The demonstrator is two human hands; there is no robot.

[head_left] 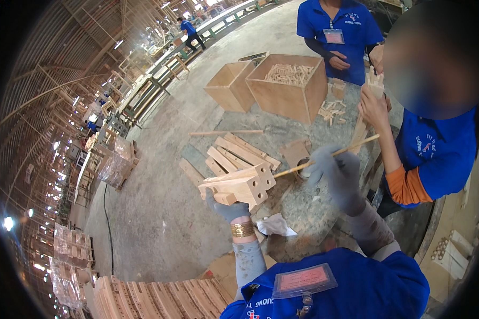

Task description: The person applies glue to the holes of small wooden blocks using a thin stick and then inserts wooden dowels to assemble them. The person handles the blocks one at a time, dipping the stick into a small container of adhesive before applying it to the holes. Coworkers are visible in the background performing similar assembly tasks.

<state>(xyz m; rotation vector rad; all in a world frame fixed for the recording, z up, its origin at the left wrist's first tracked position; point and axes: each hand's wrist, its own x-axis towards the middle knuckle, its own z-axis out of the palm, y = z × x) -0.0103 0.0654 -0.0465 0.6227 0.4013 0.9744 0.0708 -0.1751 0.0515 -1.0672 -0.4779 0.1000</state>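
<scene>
My left hand (230, 208), gloved in grey, is closed around a bundle of pale wooden pieces (231, 184). Several round holes show in the bundle's end, which faces right. My right hand (335, 173), also gloved, grips a thin wooden stick (356, 145) that slants down to the left. The stick's lower tip meets the edge of the holed end; whether it enters a hole I cannot tell. Behind the bundle lie more wooden pieces (239, 151). A small round container (303, 169) sits beside my right hand, partly hidden by it.
A plywood box of small dowels (290, 101) stands at the back beside another plywood box (223, 85). Loose dowels (332, 111) lie near it. Two people in blue shirts (434, 159) stand at the right, one holding wood pieces. Stacked wooden parts (159, 297) fill the lower left.
</scene>
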